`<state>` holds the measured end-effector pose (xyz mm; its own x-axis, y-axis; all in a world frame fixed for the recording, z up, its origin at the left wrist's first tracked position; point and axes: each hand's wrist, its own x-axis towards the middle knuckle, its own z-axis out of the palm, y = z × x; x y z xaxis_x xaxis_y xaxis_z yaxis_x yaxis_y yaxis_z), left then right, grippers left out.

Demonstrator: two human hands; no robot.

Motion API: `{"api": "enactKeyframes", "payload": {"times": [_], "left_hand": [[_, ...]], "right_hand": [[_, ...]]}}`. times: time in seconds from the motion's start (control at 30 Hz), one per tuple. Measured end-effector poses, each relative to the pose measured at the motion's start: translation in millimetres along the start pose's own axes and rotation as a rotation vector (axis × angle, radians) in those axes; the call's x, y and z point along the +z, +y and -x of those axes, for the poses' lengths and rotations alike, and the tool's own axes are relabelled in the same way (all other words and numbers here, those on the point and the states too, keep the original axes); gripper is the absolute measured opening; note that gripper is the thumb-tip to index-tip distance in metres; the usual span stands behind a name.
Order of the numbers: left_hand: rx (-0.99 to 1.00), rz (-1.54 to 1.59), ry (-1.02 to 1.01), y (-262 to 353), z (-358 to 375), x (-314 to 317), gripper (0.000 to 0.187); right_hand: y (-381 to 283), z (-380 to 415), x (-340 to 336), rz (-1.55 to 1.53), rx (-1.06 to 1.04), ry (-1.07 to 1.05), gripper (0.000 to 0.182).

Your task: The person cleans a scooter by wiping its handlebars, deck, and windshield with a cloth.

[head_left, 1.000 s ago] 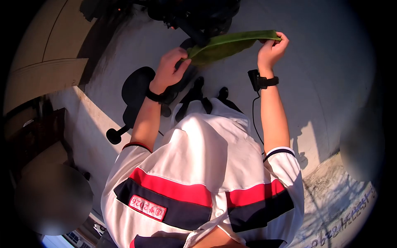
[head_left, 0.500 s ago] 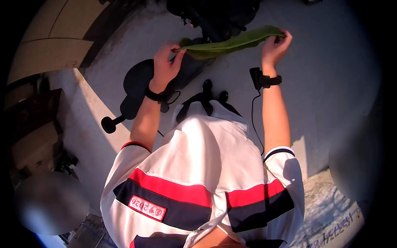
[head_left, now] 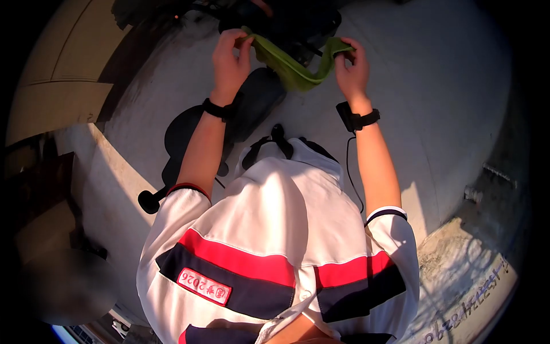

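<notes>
A green cloth (head_left: 295, 71) hangs between my two hands at the top of the view, sagging in the middle. My left hand (head_left: 231, 63) pinches its left end between thumb and fingers. The right end is pinched by my right hand (head_left: 352, 69). Each wrist wears a black band, and a thin cable runs down from the device on the right one. Dark parts of what looks like a scooter (head_left: 258, 103) lie beneath and behind the cloth.
Tan panels (head_left: 69, 86) stand at the upper left. A round black mirror-like part (head_left: 150, 202) sticks out by my left elbow. My dark shoes (head_left: 278, 133) rest on the grey floor (head_left: 424, 103). Writing marks the pale surface at the lower right.
My hands have come closer together, my right hand moving left and slightly down, my left hand upward. The cloth, stretched nearly straight before, now droops in a curve.
</notes>
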<state>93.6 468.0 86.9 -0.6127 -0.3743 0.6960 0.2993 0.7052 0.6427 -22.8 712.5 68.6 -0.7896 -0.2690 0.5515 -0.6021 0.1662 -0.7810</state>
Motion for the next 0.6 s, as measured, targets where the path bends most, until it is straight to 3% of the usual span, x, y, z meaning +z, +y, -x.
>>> {"api": "enactKeyframes", "payload": {"times": [0.07,0.17,0.3,0.4,0.43,0.53,0.57,0.6], "left_hand": [[-0.125,0.066,0.044,-17,-3,11,0.011],[-0.138,0.047,0.066,-36,-22,21,0.012],[-0.159,-0.034,-0.060,-19,-44,47,0.017],[0.037,-0.082,-0.168,-19,-42,65,0.022],[-0.094,-0.074,-0.340,-13,-37,64,0.032],[-0.003,-0.335,-0.591,-1,-30,63,0.041],[-0.079,-0.321,-0.691,3,-31,62,0.049],[0.006,-0.401,-0.676,4,-29,63,0.049]], "right_hand": [[1,3,-4,0.082,-0.029,0.099,0.029],[-7,10,-7,0.143,0.038,0.153,0.029],[-9,8,-5,0.183,0.074,0.099,0.030],[-12,5,-3,0.152,0.064,-0.028,0.031],[-13,4,-3,0.153,0.054,-0.088,0.031],[-10,3,-1,0.151,0.006,-0.190,0.031],[-8,2,0,0.153,-0.016,-0.207,0.031],[-6,0,0,0.145,-0.032,-0.217,0.031]]}}
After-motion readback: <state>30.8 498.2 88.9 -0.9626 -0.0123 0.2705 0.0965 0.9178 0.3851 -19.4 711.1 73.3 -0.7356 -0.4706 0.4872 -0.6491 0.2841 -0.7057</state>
